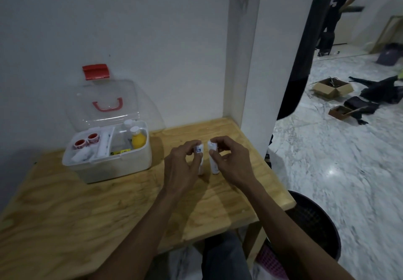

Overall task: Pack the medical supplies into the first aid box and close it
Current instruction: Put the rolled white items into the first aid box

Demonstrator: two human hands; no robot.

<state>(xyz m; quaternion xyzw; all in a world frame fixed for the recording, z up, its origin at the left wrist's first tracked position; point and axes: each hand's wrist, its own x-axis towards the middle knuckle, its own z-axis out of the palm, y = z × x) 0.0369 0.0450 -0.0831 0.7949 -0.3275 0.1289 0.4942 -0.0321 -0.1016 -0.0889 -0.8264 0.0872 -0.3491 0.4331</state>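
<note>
The white first aid box [122,168] stands open at the table's back left, its clear lid [109,96] with red handle and red latch leaning against the wall. Inside lie two red-and-white tape rolls [86,141], white packets, a yellow bottle [138,139] and a white-capped bottle. To the right of the box, my left hand [185,166] pinches a small white tube-like box [200,160] upright on the table. My right hand [231,162] grips a second white one [213,160] right beside it. Fingers hide much of both.
The wooden table [87,210] ends at a white wall corner on the right. A dark mesh bin [316,221] stands below the right edge. Cardboard boxes and dark clothes lie on the marble floor, and a person stands far back.
</note>
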